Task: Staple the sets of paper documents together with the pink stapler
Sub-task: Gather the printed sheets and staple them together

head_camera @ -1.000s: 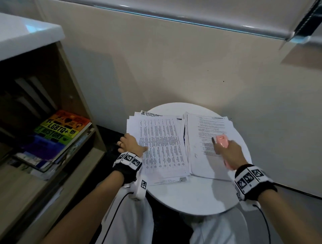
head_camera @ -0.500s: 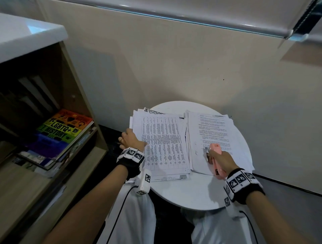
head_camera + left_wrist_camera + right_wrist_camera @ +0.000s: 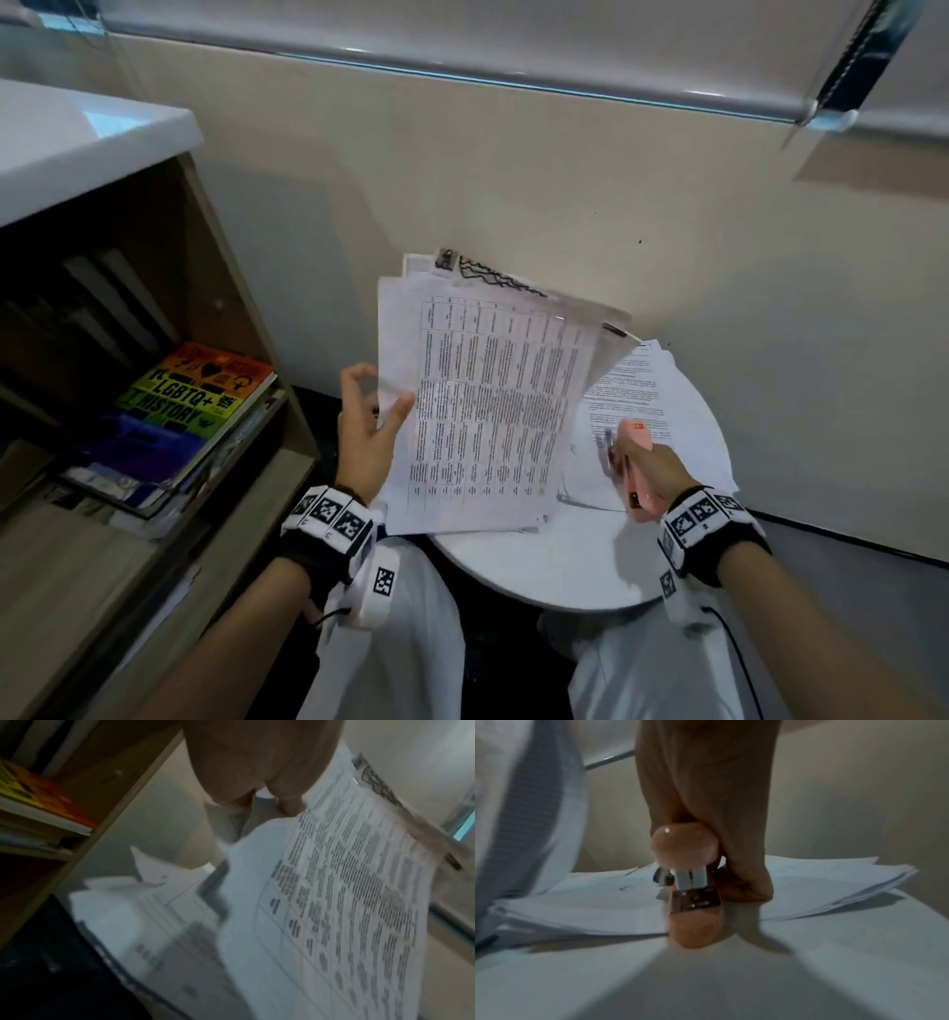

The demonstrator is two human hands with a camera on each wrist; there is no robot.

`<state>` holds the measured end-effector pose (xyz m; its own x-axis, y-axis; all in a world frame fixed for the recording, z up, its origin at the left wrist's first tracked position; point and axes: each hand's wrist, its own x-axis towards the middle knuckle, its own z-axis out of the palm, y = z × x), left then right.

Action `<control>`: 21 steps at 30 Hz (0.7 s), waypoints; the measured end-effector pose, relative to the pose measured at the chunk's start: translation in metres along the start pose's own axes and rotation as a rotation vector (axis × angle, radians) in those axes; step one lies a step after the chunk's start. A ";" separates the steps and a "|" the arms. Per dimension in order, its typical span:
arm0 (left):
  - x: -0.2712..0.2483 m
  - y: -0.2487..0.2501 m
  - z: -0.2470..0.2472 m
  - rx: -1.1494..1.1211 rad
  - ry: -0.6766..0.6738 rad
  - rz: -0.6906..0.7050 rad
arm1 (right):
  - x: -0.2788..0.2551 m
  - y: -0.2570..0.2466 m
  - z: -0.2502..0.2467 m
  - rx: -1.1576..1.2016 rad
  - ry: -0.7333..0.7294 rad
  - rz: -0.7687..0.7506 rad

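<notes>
My left hand (image 3: 367, 437) pinches the left edge of a printed paper set (image 3: 493, 401), thumb on its front, and holds it lifted and tilted above the left pile. In the left wrist view the same hand (image 3: 257, 760) has that set (image 3: 347, 902) rising over the loose sheets (image 3: 144, 912) below. My right hand (image 3: 655, 467) grips the pink stapler (image 3: 637, 437), which rests at the near edge of the right paper stack (image 3: 642, 385). Seen from the right wrist, the stapler (image 3: 687, 845) stands partly on this stack (image 3: 821, 878) with my fingers (image 3: 706, 780) wrapped round it.
The papers lie on a small round white table (image 3: 565, 570) against a beige wall. A wooden bookshelf (image 3: 241, 288) stands close on the left, with a colourful book (image 3: 195, 395) on a pile. My white-clad knees (image 3: 390, 642) are under the table's near edge.
My left hand has lifted the top set off the left pile and tilted it upward. My right hand with the stapler has drawn back to the near edge of the right stack.
</notes>
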<state>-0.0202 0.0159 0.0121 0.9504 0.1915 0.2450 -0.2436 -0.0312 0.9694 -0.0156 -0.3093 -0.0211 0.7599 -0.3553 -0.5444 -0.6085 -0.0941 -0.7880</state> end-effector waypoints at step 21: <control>-0.051 -0.017 0.025 1.135 -0.661 0.015 | -0.057 -0.045 0.043 -0.120 -0.149 -0.230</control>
<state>-0.0602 -0.0181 -0.0162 0.9426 -0.3197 -0.0969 -0.2659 -0.8937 0.3614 -0.0224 -0.2451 0.0329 0.9007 -0.1723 -0.3989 -0.4325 -0.2691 -0.8605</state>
